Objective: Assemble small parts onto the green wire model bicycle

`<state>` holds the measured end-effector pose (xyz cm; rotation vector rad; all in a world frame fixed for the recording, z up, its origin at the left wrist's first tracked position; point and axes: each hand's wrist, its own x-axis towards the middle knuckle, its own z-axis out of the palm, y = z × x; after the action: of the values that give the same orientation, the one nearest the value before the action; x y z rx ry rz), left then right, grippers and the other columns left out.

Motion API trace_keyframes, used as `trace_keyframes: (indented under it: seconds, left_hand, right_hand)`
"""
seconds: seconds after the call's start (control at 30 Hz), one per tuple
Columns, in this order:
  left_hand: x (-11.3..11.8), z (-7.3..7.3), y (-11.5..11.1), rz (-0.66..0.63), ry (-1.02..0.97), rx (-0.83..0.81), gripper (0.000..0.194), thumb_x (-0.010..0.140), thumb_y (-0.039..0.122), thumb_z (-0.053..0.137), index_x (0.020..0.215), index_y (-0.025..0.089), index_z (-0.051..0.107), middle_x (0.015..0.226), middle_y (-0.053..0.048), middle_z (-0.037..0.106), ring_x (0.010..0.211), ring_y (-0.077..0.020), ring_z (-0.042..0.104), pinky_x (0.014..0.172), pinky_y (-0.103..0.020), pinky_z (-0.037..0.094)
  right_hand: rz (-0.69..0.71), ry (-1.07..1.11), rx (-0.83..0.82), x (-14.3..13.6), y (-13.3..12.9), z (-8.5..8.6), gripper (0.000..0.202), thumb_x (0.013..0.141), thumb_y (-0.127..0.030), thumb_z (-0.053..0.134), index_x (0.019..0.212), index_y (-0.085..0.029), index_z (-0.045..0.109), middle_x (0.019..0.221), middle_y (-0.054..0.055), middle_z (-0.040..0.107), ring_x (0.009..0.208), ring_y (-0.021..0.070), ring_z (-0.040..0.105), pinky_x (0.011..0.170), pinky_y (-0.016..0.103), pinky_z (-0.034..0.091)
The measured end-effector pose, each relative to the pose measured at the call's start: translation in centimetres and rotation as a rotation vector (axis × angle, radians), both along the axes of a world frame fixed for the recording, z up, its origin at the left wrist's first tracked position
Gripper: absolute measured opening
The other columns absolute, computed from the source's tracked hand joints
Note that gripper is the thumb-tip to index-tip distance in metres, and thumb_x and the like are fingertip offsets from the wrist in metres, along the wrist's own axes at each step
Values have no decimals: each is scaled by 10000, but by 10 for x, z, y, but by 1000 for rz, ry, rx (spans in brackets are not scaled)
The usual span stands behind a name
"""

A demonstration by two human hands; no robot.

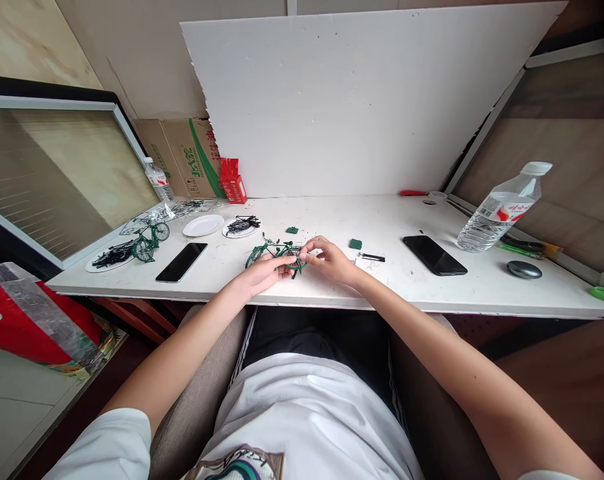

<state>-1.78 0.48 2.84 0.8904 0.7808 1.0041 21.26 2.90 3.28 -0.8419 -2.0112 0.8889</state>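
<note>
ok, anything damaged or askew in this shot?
The white board behind the table looks damaged: its left edge is ragged. The right-hand water bottle appears to lean, though that may be lens distortion.

Open across the rear middle of the white table (pixel 327 213), past two small green pieces (pixel 355 244), back to a tall white board (pixel 342 100) walling off the far edge. Crowded at the front centre by left hand (pixel 266 272), right hand (pixel 328 260) and green model bicycle (pixel 281 249). Cluttered leftward by left phone (pixel 182 262), white plates (pixel 203 225) and a second bicycle (pixel 149 238). Bare between black strip (pixel 373 257) and right phone (pixel 435 255); blocked farther right by large water bottle (pixel 503 210).
</note>
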Motion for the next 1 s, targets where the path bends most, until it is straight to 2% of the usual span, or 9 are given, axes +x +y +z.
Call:
trace_keyframes:
  seconds: [0.4,0.6,1.0]
  left_hand:
    - [-4,-6,3,-72,-26,71,208,832,244,936,968,132,826,1044,-117,796,889,-177,680,796,-325,473]
    - [-5,-11,5,-63,-27,96,221,834,280,943,957,144,820,1019,-106,788,869,-173,665,783,-331,463]
    - [-3,-9,2,-42,-10,106,243,824,292,953,952,137,817,1041,-111,775,905,-176,652,773,-322,457]
  right_hand:
    - [-37,38,-16,-2,0,-3,372,1016,-609,668,1070,-255,769,1232,85,694,1147,254,673,970,404,543]
    - [-49,40,-15,-3,-3,-1,374,1020,-608,660,1089,-256,764,1237,85,698,1161,262,671,983,417,538]
    - [-69,39,-32,-5,-5,-2,347,1009,-589,675,1055,-261,776,1244,79,701,1172,254,670,996,406,543]
